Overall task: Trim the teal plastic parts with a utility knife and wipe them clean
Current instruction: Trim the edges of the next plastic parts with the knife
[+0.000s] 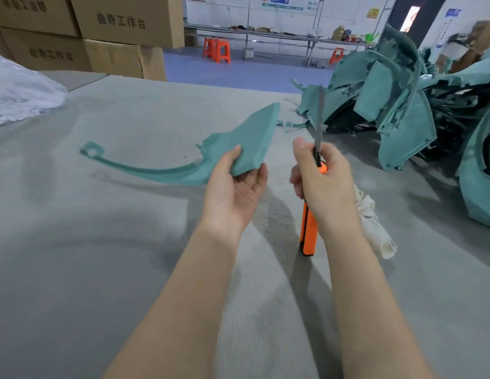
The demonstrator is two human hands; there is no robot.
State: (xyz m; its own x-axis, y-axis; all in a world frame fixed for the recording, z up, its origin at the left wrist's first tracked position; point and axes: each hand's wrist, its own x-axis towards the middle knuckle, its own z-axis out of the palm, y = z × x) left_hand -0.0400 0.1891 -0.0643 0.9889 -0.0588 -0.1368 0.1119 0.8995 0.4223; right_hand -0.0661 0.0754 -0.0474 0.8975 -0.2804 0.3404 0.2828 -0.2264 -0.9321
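Nearest, the right hand (pixel 323 184) clenches an orange utility knife (pixel 309 233), its blade (pixel 319 119) run far out, pointing up. The left hand (pixel 234 187) grips a teal part (pixel 238 140) by its wide end, above the table (pixel 101 242). So long a blade may flex, skidding into the left hand.

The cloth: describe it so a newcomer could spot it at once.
Start at the grey table, then the right hand gripping the orange utility knife. The cloth shows just right of that wrist: crumpled off-white fabric, unlike the rigid teal parts nearby.
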